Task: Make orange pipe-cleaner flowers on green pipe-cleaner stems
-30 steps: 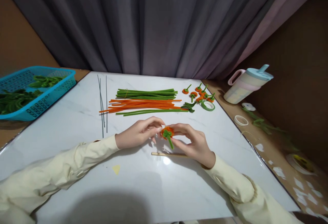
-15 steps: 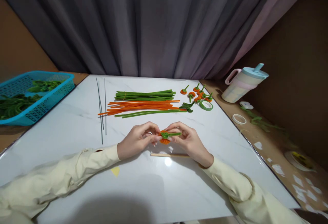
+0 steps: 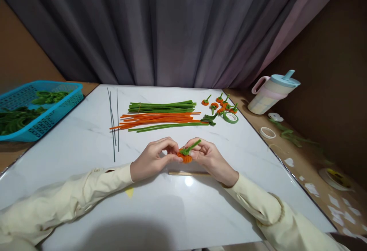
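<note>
Between my two hands is a small pipe-cleaner pumpkin (image 3: 185,157), orange and ribbed, with a green stem that tilts up to the right. My left hand (image 3: 159,154) pinches its left side between thumb and fingers. On the other side, my right hand (image 3: 210,159) grips it close to the base of the stem. A thin wooden stick (image 3: 186,173) lies on the table just below, its right end hidden by my right hand. Beyond my hands lie orange pipe cleaners (image 3: 160,119) and a bundle of green pipe cleaners (image 3: 162,107).
Several finished orange pumpkins (image 3: 220,105) sit at the back right beside a roll of green tape (image 3: 230,118). Thin dark wires (image 3: 118,121) lie at left. A blue basket (image 3: 57,109) holds green pieces. A tumbler (image 3: 269,93) stands at right, near a white ring (image 3: 267,132).
The pumpkin has been tipped in my fingers: its stem pointed sideways to the right and now slants upward, showing more of the orange ribs. Both hands keep their hold.
</note>
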A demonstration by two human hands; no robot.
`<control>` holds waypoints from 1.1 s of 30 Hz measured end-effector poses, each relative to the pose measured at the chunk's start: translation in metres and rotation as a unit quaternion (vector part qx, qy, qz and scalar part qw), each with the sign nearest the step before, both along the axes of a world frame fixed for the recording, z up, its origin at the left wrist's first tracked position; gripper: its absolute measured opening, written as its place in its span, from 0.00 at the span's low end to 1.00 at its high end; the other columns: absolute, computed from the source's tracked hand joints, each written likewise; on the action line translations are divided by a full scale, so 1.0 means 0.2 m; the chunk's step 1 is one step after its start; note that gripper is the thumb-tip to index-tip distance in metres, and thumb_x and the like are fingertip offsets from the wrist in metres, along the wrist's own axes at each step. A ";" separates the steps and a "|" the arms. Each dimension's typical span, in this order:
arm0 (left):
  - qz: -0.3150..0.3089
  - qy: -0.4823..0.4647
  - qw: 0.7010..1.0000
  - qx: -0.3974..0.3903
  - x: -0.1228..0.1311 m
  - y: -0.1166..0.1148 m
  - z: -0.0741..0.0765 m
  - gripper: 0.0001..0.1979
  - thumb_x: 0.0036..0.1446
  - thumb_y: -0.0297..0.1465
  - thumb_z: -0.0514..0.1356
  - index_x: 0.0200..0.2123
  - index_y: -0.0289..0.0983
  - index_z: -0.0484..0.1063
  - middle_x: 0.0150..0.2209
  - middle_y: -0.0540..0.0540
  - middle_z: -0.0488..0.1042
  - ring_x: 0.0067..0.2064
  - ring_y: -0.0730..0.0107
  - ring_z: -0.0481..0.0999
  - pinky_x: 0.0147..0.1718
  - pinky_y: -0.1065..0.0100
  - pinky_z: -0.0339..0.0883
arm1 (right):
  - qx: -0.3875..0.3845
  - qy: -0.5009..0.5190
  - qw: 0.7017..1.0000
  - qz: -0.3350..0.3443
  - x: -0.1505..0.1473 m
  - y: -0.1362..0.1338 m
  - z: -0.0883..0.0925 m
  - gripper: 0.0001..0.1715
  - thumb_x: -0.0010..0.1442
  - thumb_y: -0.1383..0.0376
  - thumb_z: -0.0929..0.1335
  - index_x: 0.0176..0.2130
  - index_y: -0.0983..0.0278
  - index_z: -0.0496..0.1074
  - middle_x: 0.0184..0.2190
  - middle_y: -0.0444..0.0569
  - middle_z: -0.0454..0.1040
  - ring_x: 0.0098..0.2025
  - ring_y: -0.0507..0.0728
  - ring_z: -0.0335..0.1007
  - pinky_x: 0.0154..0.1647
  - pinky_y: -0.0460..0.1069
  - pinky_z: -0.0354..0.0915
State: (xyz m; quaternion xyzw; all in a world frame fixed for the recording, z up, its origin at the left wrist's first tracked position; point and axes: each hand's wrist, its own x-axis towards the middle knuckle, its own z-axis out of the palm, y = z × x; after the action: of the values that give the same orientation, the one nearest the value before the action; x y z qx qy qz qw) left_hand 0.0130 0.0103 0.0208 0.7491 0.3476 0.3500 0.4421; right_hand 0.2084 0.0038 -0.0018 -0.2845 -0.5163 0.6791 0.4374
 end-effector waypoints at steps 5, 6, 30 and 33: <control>0.003 0.004 1.000 -0.022 0.00 0.00 0.00 0.05 0.53 0.29 0.60 0.27 0.35 0.66 0.28 0.50 0.67 0.32 0.73 0.66 0.33 0.72 0.59 | -0.023 -0.009 1.000 0.003 -0.02 -0.02 0.02 0.11 0.55 0.62 0.70 0.33 0.66 0.66 0.27 0.44 0.74 0.29 0.50 0.74 0.34 0.45 0.69; 0.007 -0.006 0.999 -0.049 0.00 0.00 0.00 0.05 0.53 0.29 0.60 0.27 0.35 0.66 0.28 0.50 0.68 0.32 0.73 0.66 0.33 0.72 0.59 | -0.025 -0.013 1.000 -0.001 -0.02 -0.02 0.03 0.11 0.56 0.61 0.70 0.33 0.65 0.65 0.27 0.44 0.74 0.29 0.51 0.74 0.34 0.46 0.70; -0.009 -0.313 0.763 -0.565 0.02 0.09 -0.15 0.05 0.53 0.17 0.57 0.27 0.25 0.71 0.25 0.48 0.62 0.25 0.81 0.64 0.24 0.79 0.64 | 0.289 -0.247 0.905 -0.189 -0.04 -0.03 -0.03 0.09 0.57 0.68 0.68 0.40 0.65 0.68 0.37 0.49 0.74 0.34 0.52 0.73 0.38 0.48 0.73; -0.007 -0.326 0.747 -0.579 0.02 0.09 -0.13 0.07 0.52 0.14 0.56 0.24 0.25 0.69 0.24 0.48 0.62 0.24 0.82 0.64 0.23 0.81 0.63 | 0.287 -0.235 0.911 -0.178 -0.03 -0.03 -0.03 0.12 0.57 0.68 0.69 0.42 0.64 0.66 0.39 0.50 0.73 0.36 0.53 0.74 0.40 0.50 0.74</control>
State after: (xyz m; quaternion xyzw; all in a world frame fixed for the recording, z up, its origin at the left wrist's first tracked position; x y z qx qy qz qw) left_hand 0.0169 0.0284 -0.0057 0.1923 0.3126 0.3013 0.8800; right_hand 0.2021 -0.0018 -0.0074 -0.3856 -0.7177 0.3256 0.4798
